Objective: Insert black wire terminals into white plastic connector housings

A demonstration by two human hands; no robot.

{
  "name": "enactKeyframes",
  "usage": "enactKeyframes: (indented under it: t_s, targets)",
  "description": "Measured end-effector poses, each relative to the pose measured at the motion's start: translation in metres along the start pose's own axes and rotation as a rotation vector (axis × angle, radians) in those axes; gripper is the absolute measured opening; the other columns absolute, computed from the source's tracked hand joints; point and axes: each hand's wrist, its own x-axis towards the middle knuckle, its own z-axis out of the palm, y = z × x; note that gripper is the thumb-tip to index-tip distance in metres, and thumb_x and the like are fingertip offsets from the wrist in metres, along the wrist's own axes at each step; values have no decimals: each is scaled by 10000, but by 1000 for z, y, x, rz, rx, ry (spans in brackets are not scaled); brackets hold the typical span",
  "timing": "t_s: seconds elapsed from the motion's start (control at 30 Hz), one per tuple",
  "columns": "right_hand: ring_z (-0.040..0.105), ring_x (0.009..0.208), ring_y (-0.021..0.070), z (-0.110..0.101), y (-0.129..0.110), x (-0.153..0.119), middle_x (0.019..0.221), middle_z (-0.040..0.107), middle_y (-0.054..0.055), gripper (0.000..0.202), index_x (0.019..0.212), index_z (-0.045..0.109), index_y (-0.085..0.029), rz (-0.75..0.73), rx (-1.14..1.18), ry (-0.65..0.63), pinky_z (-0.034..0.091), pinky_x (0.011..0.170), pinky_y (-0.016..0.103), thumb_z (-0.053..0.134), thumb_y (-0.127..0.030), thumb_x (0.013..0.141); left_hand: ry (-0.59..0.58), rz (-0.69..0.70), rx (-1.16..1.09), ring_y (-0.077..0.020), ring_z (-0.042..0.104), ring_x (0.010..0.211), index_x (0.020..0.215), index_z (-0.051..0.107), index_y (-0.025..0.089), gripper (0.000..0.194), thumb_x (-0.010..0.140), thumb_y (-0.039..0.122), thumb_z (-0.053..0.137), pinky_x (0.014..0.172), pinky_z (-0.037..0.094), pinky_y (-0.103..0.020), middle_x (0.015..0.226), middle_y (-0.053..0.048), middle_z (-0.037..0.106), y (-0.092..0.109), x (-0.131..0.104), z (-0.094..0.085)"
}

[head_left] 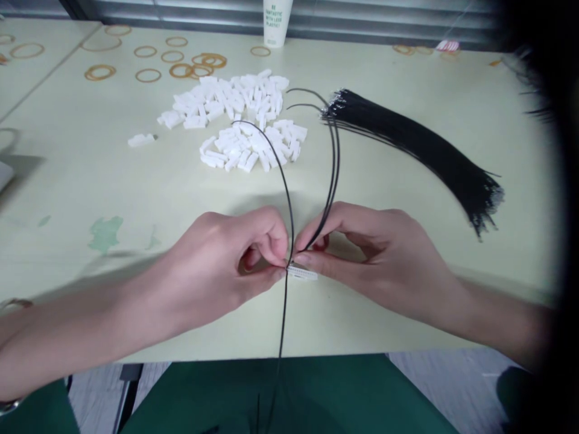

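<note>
Between my hands is a small white connector housing [304, 273] with a row of slots. My left hand [246, 250] is closed, thumb and forefinger pinching the housing's left end. One black wire [290, 208] rises in a curve there, and a length of black wire hangs below over the table edge. My right hand [366, 256] is closed in a pinch on black wires [333, 175] beside the housing; their free ends arch up and to the left. The wire tips at the housing are hidden by my fingers.
Two piles of white connector housings [230, 96] lie ahead, with one loose housing [142, 140] to the left. A thick bundle of black wires [416, 135] lies at right. Rubber bands [181, 70] are scattered behind, near a paper cup [275, 24]. The table's front edge [253, 357] is close.
</note>
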Motion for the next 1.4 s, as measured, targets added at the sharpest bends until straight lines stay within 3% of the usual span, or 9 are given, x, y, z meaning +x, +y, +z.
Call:
enactKeyframes:
  t_s: [0.3,0.5,0.73,0.93,1.07,1.27,1.33,1.4]
  targets:
    - [545,663,55,-3,1,1,767,630,-32,43,832,607,-169,-204,-260,-10,439,604,172,589,-209,830,-2,6,-15,-36,436,460,767,527,225,131,744,129,614,413,345,-129,583,94,510,0,-1,0]
    - [546,712,73,-3,6,2,784,632,-12,59,824,567,-160,-364,-250,-53,458,691,202,525,-154,865,4,-16,-27,-39,434,467,761,526,222,145,737,115,620,417,351,-135,591,92,514,1,-1,0]
    - [467,645,78,-3,3,1,741,582,-24,65,839,538,-178,-400,-293,-79,439,737,232,516,-119,855,-7,8,10,-44,438,471,797,513,233,135,758,143,605,422,359,-131,593,87,499,-1,-1,0]
    - [535,748,96,-2,1,0,791,599,-4,128,855,514,-190,-445,-289,-108,441,747,245,469,-70,855,-32,-42,-2,-52,416,442,746,502,211,154,718,99,604,398,326,-145,528,87,440,5,2,-2]
    - [540,753,108,-2,1,-4,791,601,3,165,899,515,-196,-453,-304,-132,444,710,258,456,-52,844,-38,-51,-57,-65,452,498,739,489,206,165,709,83,595,426,336,-165,609,63,499,4,2,0]
    - [522,752,111,1,4,-8,790,583,17,191,909,533,-181,-455,-356,-122,438,720,267,452,-27,831,-107,-33,-96,-55,440,530,775,470,199,171,719,69,566,472,361,-158,611,73,436,5,2,0]
    - [518,725,102,1,3,-7,782,584,3,134,894,548,-190,-369,-314,-105,438,689,251,473,-87,855,-95,-20,-72,-52,432,534,783,477,195,176,714,62,570,465,356,-153,630,68,440,5,2,0]
    - [529,689,93,0,2,-4,770,594,-15,56,860,571,-203,-191,-216,-83,436,629,227,529,-167,852,-76,-3,-40,-57,427,538,800,497,194,170,714,66,568,455,352,-156,645,60,454,5,2,1]
